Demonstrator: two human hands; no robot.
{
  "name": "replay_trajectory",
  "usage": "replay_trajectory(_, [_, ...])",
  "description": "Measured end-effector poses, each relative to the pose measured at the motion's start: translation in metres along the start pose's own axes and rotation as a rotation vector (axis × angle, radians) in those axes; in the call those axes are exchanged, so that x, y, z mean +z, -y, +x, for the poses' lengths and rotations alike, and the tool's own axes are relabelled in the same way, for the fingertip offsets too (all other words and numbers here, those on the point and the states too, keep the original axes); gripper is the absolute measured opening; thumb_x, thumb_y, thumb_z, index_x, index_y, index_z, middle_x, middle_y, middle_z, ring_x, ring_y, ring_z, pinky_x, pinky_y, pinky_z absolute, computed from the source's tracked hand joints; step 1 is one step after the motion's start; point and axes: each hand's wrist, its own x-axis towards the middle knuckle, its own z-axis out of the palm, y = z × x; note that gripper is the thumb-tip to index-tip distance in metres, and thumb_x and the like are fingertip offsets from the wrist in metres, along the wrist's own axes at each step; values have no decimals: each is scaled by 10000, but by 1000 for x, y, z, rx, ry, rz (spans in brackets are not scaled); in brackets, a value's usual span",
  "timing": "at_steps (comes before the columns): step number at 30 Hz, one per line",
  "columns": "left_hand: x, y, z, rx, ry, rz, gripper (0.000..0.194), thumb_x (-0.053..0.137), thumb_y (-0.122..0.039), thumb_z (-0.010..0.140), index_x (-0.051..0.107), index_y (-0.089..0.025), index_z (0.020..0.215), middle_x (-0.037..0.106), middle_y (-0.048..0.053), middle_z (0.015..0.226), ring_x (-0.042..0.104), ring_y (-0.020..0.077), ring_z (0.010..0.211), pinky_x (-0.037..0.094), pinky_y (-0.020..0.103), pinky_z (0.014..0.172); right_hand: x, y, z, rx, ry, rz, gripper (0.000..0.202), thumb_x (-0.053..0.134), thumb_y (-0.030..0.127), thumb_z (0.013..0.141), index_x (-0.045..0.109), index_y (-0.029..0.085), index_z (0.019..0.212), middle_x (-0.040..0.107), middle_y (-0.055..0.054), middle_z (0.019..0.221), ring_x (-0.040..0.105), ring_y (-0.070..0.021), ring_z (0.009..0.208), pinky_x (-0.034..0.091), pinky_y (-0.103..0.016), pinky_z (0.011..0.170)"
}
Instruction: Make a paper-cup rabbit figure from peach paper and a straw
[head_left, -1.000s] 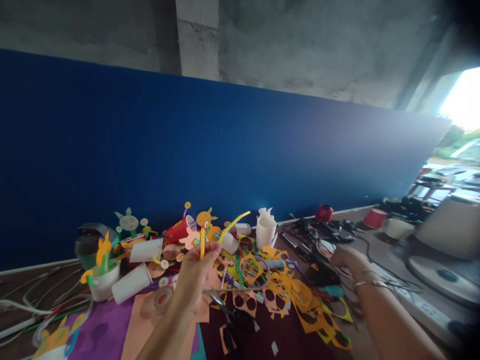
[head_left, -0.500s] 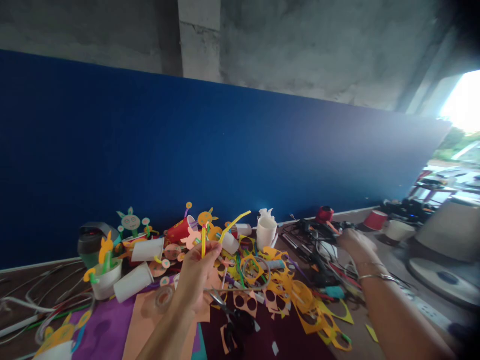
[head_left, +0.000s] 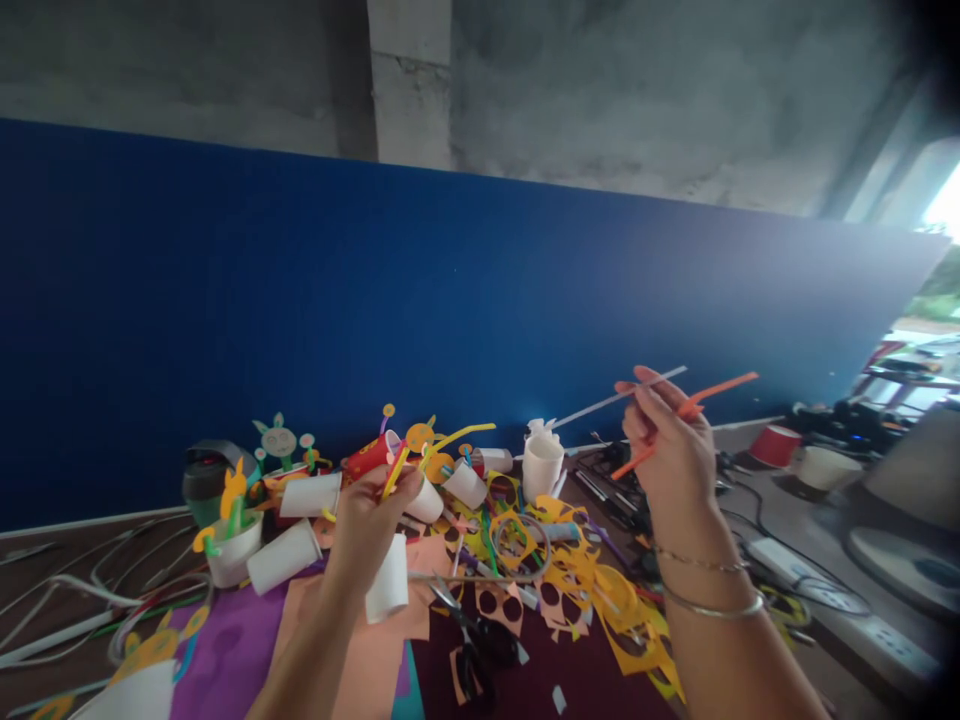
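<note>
My left hand (head_left: 371, 515) is closed on yellow straws (head_left: 457, 436), with a bit of red beside them, above the orange paper (head_left: 300, 640). Raised at the right, my right hand (head_left: 664, 435) holds a pale, thin straw (head_left: 592, 409) between its fingers and an orange straw (head_left: 721, 388) across its palm. A white cup (head_left: 388, 585) stands tilted just right of my left wrist. Black-handled scissors (head_left: 480, 640) lie on dark red paper below. Yellow paper scraps (head_left: 577, 560) with round holes spread between my hands.
Paper figures on straws stand in white cups (head_left: 234, 550) at the left, near a dark bottle (head_left: 210, 480). Cables (head_left: 82, 600) lie at the far left. A power strip (head_left: 840, 590), a red cup (head_left: 775, 446) and a white cup (head_left: 825, 467) are at the right.
My right hand has risen and moved left from the cluttered table, now with the pale and orange straws in it. My left hand has shifted slightly left, tilting its yellow straws.
</note>
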Motion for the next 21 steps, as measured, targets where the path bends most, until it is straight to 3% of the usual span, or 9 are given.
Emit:
replay_trajectory(2, [-9,0,6,18,1,110,288,684,-413,678,665,-169,830,651,9,594,602,184,490,448,259,464,5,-5,-6,44,-12,40,212,686,281,744,665,201,939,628,-14,775,331,-30,437,234,-181,365])
replay_trajectory(5, [-22,6,15,157,-80,460,250,671,-413,678,686,-168,722,655,18,574,600,188,542,411,240,496,9,-18,-18,128,2,27,167,686,326,746,658,204,855,563,22,665,324,-34,421,219,-190,361])
replay_trajectory(7, [-29,13,17,204,-90,588,229,664,-406,682,696,-187,741,687,13,644,621,202,636,408,234,554,12,-28,-29,218,133,-50,184,681,343,749,651,202,864,568,20,672,329,-36,421,205,-196,368])
replay_trajectory(10, [-33,21,18,205,-39,653,211,633,-405,711,691,-209,760,693,2,669,608,196,630,368,225,547,21,-43,-47,363,447,-238,242,623,381,791,642,169,905,610,-15,728,337,-44,436,210,-211,391])
replay_trajectory(15, [-39,29,22,191,-32,809,144,608,-357,728,642,-225,682,665,14,636,566,191,585,296,237,536,43,-60,-63,400,504,-316,262,587,432,800,585,173,842,615,-6,640,335,-61,428,206,-216,406])
replay_trajectory(19, [-49,33,26,205,-20,1033,124,535,-283,772,633,-219,730,677,53,764,597,227,736,330,261,617,62,-72,-69,495,541,-268,255,628,419,769,555,176,746,585,6,589,343,-62,428,221,-215,414])
replay_trajectory(21, [-48,32,24,249,-70,997,131,532,-279,779,643,-212,798,676,75,883,601,246,841,364,275,674,69,-82,-75,546,544,-197,257,611,422,779,547,177,740,571,13,600,321,-55,421,202,-214,407])
